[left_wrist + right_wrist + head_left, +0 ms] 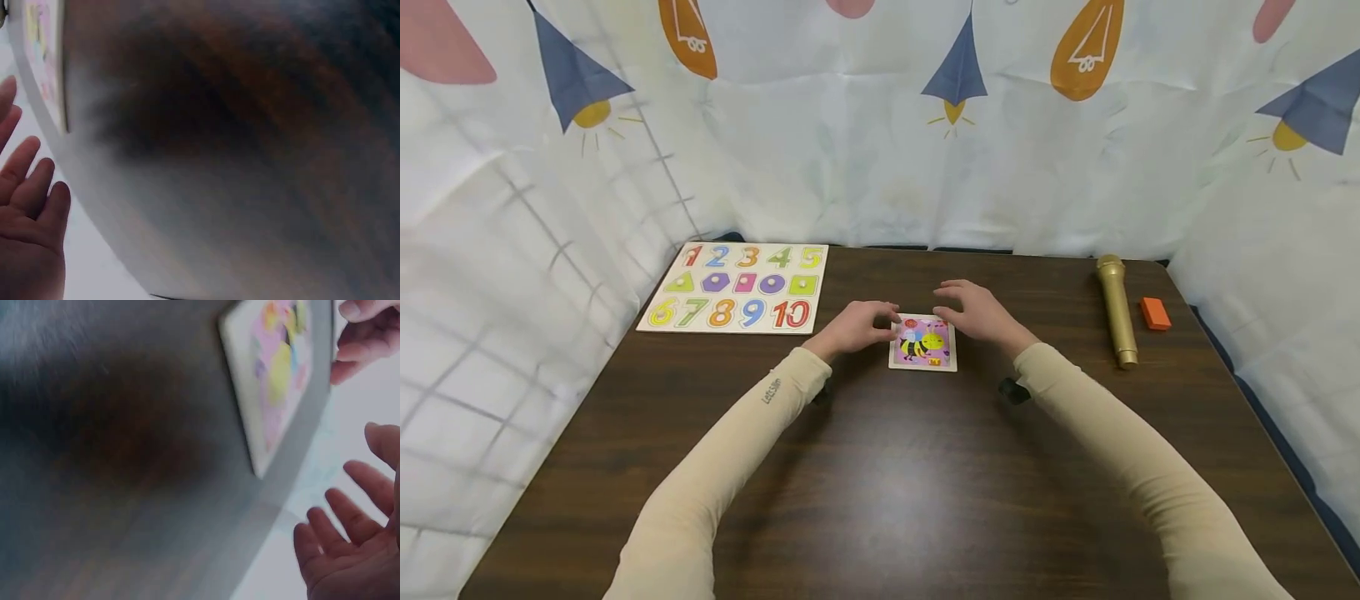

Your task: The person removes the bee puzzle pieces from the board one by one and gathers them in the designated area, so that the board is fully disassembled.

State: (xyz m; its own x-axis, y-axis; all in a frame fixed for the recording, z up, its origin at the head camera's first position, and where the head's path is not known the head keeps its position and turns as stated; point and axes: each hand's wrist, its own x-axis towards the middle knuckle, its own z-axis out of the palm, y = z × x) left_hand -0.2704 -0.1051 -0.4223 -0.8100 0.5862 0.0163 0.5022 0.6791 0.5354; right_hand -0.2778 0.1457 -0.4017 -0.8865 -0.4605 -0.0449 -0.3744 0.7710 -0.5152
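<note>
A small square bee picture board [922, 342] with a pale border and pink ground lies flat on the dark table, between the two hands. My left hand [859, 326] is at its left side, fingertips right by the upper left edge. Over the upper right corner hovers my right hand [981, 313], fingers relaxed and apart. The left wrist view has the left palm and loosely bent fingers [25, 181] beside the board [47, 56]. Spread fingers of the right hand [350, 544] show in the right wrist view, off the board's edge [240, 394]. Neither hand holds anything.
A number and shape puzzle board [737, 288] lies at the back left of the table [895, 500]. Toward the back right are a gold microphone [1117, 312] and a small orange block [1155, 314]. A printed white curtain [850, 167] surrounds the back and sides.
</note>
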